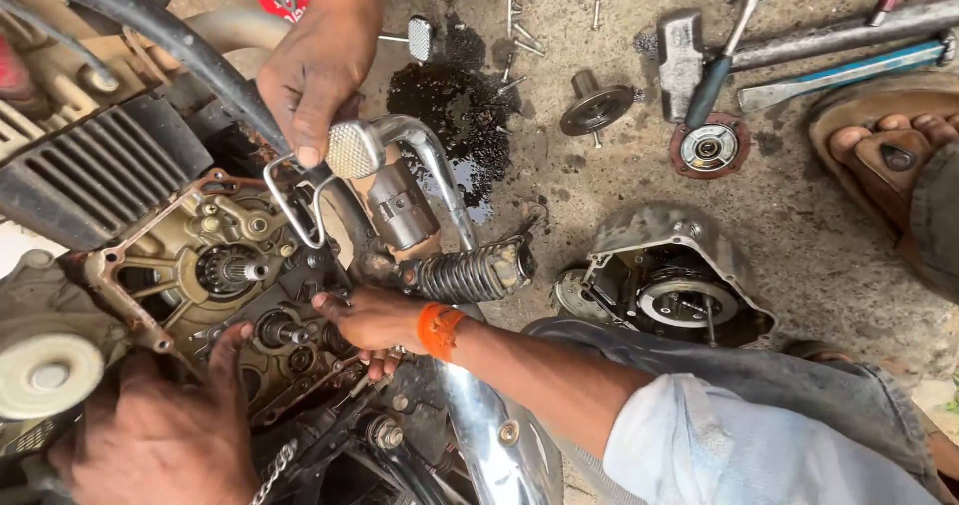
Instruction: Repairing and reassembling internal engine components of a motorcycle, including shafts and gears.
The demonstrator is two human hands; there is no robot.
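pale round cover [45, 375]: far left, low on the engine, just beside the left hand.
cylinder fins [100, 170]: dark, upper left, above the open crankcase.
left hand [150, 435]: bottom left, lying flat and wide on the engine's lower edge, holding nothing; the thumb points up toward the gears.
open crankcase [190, 240]: cover off, rusty rim, gears and holes bare, between the left hand and the right hand.
splined shaft [235, 268]: sticks out of the middle of the crankcase, untouched by either hand.
co-worker's hand [315, 65]: comes in from the top and grips a chrome lever at its chequered pad [352, 148].
wire bracket [290, 200]: a bent loop hanging just beneath that hand.
right hand [370, 320]: orange wristband, arm in from the lower right; fingers curled down against the crankcase's lower right corner. whether they pinch anything, i cannot tell.
coil spring [470, 273]: dark, lying just above the right wrist.
oil patch [450, 105]: black stain on the concrete behind the lever.
chrome exhaust pipe [489, 435]: runs under the right forearm.
removed engine cover [679, 275]: on the ground, inner side up, well apart from the engine.
hammer [684, 55]: on the ground above it, near a round rust-rimmed disc [707, 148].
sandalled foot [884, 145]: another person's, at the right edge.
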